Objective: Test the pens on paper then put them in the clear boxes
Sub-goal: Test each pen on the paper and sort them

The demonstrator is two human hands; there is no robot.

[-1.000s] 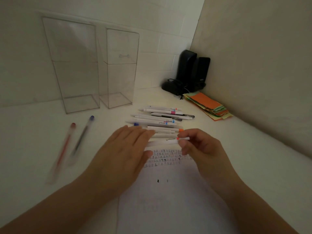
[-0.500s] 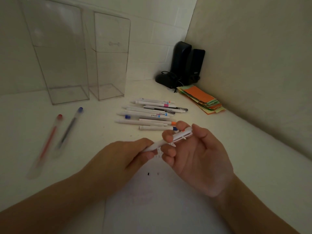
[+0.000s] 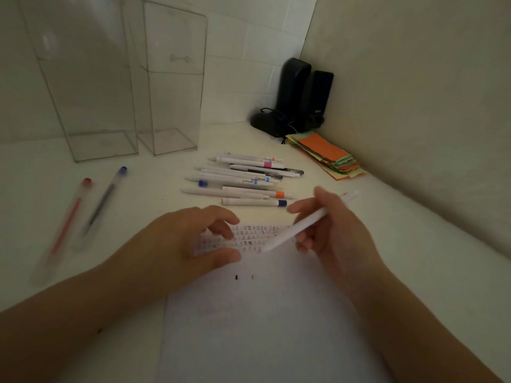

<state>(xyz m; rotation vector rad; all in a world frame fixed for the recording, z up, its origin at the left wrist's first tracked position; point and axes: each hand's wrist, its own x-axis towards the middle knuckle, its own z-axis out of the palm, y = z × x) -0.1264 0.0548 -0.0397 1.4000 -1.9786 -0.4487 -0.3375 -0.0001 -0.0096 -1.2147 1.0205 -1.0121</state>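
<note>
My right hand (image 3: 334, 230) grips a white pen (image 3: 307, 221) with an orange end, tilted with its tip down-left over the top of the white paper (image 3: 262, 327). My left hand (image 3: 188, 241) rests on the paper's upper left part, fingers loosely curled, holding nothing. Printed rows and two small ink marks (image 3: 243, 277) show on the sheet. Several white pens (image 3: 243, 179) lie in a pile behind the paper. Two tall clear boxes (image 3: 91, 100) (image 3: 174, 87) stand upright at the back left, both with nothing inside.
A red pen (image 3: 69, 217) and a blue pen (image 3: 103, 200) lie apart on the left of the desk. Black speakers (image 3: 301, 98) with cables fill the back corner. A stack of coloured paper slips (image 3: 329, 156) lies along the right wall.
The pen was lifted from the pile and held by both hands. Now my left hand has let go and rests on the paper; my right hand holds the pen alone, tip lowered.
</note>
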